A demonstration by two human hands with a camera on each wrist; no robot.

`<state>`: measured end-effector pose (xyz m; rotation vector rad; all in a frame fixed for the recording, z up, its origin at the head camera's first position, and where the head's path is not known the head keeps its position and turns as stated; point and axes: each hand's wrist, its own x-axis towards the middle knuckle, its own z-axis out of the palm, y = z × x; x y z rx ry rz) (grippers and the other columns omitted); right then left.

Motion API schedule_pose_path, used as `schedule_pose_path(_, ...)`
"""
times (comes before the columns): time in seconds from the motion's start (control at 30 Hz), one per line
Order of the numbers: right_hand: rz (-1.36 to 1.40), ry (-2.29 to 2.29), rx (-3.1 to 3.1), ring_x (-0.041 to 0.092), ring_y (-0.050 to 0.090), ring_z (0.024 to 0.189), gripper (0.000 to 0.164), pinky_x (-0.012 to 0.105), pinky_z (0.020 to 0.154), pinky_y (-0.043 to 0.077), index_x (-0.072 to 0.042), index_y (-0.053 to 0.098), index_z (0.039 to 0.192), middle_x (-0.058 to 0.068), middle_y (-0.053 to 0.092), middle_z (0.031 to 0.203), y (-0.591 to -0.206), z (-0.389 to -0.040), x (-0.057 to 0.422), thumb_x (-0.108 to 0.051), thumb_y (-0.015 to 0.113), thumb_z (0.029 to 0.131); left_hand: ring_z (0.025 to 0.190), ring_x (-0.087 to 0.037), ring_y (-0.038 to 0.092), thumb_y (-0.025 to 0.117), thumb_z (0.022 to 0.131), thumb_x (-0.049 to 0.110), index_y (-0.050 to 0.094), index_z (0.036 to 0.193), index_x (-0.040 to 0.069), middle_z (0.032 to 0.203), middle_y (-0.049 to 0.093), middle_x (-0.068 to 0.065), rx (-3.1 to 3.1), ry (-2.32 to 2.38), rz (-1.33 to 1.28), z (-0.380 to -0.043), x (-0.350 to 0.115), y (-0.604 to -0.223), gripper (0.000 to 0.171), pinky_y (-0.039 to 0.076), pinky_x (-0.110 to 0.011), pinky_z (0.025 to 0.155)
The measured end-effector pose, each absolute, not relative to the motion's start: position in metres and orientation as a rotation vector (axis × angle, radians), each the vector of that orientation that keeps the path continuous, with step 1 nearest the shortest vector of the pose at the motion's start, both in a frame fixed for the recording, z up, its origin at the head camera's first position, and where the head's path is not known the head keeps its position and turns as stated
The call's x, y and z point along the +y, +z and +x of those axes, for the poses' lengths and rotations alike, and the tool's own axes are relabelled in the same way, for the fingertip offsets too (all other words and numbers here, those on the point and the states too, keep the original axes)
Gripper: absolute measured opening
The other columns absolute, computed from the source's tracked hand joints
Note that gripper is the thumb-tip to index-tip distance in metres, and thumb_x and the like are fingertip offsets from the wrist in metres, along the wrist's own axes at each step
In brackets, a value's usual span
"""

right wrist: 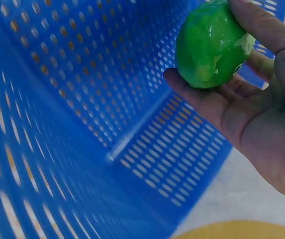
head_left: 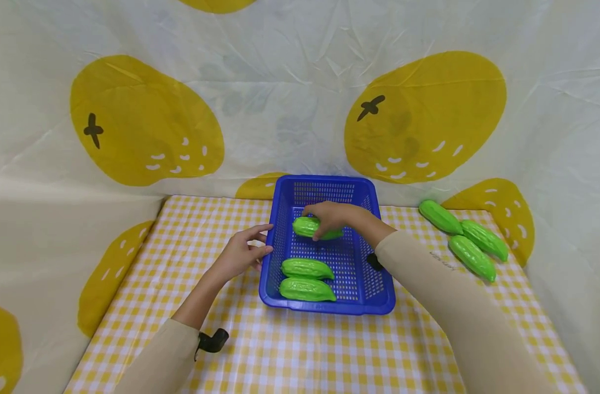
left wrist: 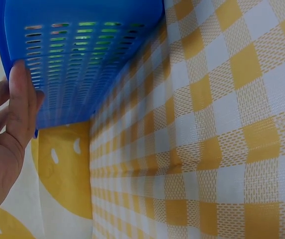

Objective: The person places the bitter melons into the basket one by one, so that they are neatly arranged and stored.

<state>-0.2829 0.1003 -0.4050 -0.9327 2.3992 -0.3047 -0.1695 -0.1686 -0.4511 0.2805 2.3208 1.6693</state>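
Note:
A blue plastic basket [head_left: 324, 307] with slotted walls stands on the table. My right hand [head_left: 333, 214] reaches inside and grips a green bitter melon [head_left: 305, 226] from above, in the basket's farther half. In the right wrist view, the thumb and fingers wrap round this bitter melon [right wrist: 209, 47], above the slotted floor. Two more bitter melons [head_left: 307, 268] lie side by side at the basket's near left. My left hand [head_left: 238, 253] is at the basket's left wall, fingers fairly straight. In the left wrist view, its fingertips [left wrist: 19, 74] touch the blue wall by the rim.
Three more bitter melons [head_left: 469, 257] lie together at the table's far right. A yellow-and-white checked cloth [head_left: 280, 355] covers the table. Behind it hangs a pale curtain [head_left: 280, 120] with large yellow fruit prints, close to the basket's far side.

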Motion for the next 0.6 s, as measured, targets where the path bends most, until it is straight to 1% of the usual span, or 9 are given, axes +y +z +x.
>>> schedule_pose_path(0.17,-0.879,-0.252,2.364,0.034,0.048,0.141,0.068,0.05,0.121,0.043,-0.012,0.048,0.152,0.015,0.053,0.15,-0.422,-0.279,0.095,-0.024,0.08,0.093,0.071,-0.019,0.07,0.068,0.099,0.005,0.051,0.153,0.011,0.122,0.062,-0.024,2.313,1.676,0.289,-0.168,-0.168,-0.453,0.057,0.062,-0.065,0.068)
schedule_pose_path(0.3,-0.868,-0.242,2.364,0.034,0.049,0.141,0.067,0.05,0.121,0.044,-0.013,0.049,0.151,0.014,0.054,0.15,-0.43,-0.277,0.092,-0.023,0.081,0.092,0.071,-0.019,0.07,0.068,0.1,0.005,0.05,0.154,0.012,0.123,0.062,-0.024,2.317,1.675,0.298,-0.167,-0.168,-0.455,0.057,0.062,-0.065,0.068)
schedule_pose_path(0.43,-0.9,-0.244,2.379,0.035,0.05,0.14,0.067,0.05,0.12,0.044,-0.01,0.05,0.149,0.016,0.055,0.148,-0.436,-0.274,0.088,-0.022,0.081,0.091,0.071,-0.02,0.07,0.068,0.1,0.005,0.051,0.153,0.013,0.123,0.062,-0.024,2.318,1.685,0.305,-0.167,-0.168,-0.454,0.057,0.061,-0.066,0.069)
schedule_pose_path(0.6,-0.927,-0.238,2.391,0.034,0.051,0.139,0.065,0.048,0.12,0.044,-0.008,0.049,0.149,0.015,0.056,0.146,-0.441,-0.271,0.086,-0.022,0.08,0.093,0.071,-0.02,0.071,0.068,0.1,0.005,0.05,0.154,0.011,0.124,0.061,-0.026,2.312,1.685,0.315,-0.167,-0.169,-0.455,0.057,0.062,-0.064,0.069)
